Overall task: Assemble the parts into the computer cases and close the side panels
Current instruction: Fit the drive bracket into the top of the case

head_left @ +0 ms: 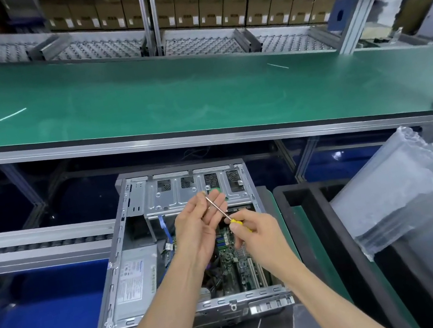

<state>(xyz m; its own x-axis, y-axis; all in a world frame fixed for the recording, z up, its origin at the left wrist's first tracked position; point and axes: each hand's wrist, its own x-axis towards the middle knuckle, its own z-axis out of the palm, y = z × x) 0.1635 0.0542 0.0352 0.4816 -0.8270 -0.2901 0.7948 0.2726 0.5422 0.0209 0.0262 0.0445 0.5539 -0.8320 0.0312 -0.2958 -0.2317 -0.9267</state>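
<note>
Screwdriver (pixel 222 212): yellow handle pinched by right hand (pixel 254 239), shaft running toward 11 o'clock, tip lying across the straightened fingers of left hand (pixel 200 224), which is spread flat. Computer case (pixel 129 268): side open, directly beneath both hands on the table (pixel 301 224); motherboard (pixel 230 259) at 6 o'clock of the tip, right hand nearer

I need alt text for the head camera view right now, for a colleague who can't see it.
Two bare hands hover over an open computer case: the right hand grips a yellow-handled screwdriver, its tip near the open left hand's fingers. A green workbench runs behind; clear plastic bags are stacked to the right.
</note>
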